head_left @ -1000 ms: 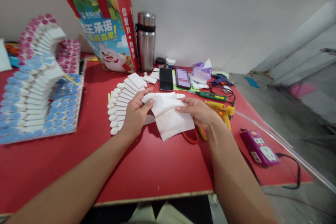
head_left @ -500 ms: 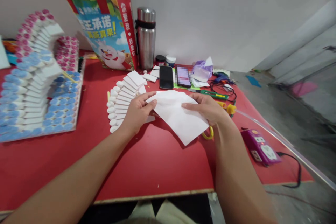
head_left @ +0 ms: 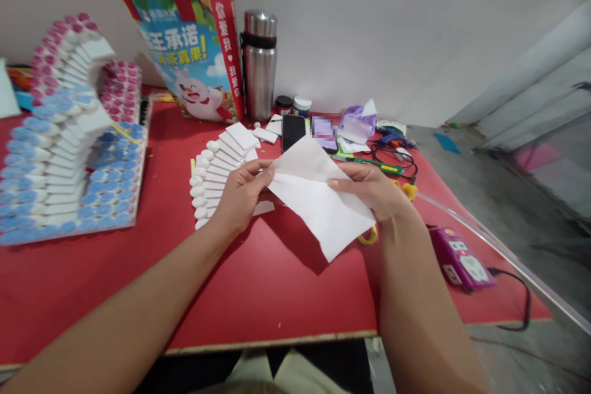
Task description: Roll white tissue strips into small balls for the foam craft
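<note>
A square of thin white paper is held tilted above the red table, with a crease across it and one corner pointing up. My left hand pinches its left corner between thumb and fingers. On the right side, my right hand grips the sheet, thumb on top and fingers mostly hidden beneath. Just behind my left hand, a fan of white slats with rounded white ends lies on the table. Yellow scissor-like handles show partly under my right hand.
Blue and pink fan-shaped pieces stand at the left. Behind are a printed bag, a steel flask, a black phone and a green cutter. A purple power socket sits near the right edge.
The paper's far edge has opened upward into a raised corner that now covers part of the black phone. Both hands keep their hold and have shifted slightly right.
</note>
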Available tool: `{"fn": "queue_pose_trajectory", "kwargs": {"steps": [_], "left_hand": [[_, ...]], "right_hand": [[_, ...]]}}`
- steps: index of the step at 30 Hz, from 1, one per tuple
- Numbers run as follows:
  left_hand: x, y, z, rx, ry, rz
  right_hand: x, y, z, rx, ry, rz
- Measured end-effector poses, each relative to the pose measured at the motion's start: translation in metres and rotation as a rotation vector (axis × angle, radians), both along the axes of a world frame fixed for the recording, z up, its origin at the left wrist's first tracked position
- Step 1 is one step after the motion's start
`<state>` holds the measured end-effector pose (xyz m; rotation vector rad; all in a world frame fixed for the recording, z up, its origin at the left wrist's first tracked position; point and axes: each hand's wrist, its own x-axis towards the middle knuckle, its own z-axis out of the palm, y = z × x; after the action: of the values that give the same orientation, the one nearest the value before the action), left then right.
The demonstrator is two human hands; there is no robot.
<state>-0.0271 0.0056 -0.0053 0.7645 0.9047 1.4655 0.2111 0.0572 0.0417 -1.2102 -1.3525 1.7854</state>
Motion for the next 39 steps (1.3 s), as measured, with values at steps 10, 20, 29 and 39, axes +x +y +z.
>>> {"fn": "queue_pose_trajectory", "kwargs": {"steps": [10,20,29,39], "left_hand": [[-0.001,-0.002,0.003,0.054,0.045,0.013],[-0.003,-0.001,0.003,0.057,0.052,0.021],[-0.002,-0.003,0.005,0.081,0.098,0.033],[0.002,-0.005,0.000,-0.094,0.092,-0.155]], "right_hand": [[-0.015,0.004,0.001,0.049,-0.045,-0.153],[-0.014,0.003,0.000,0.011,-0.017,-0.111],[-0.010,0.000,0.001,0.060,-0.113,0.006],[-0.009,0.000,0.000,0.048,-0.067,0.009]]}}
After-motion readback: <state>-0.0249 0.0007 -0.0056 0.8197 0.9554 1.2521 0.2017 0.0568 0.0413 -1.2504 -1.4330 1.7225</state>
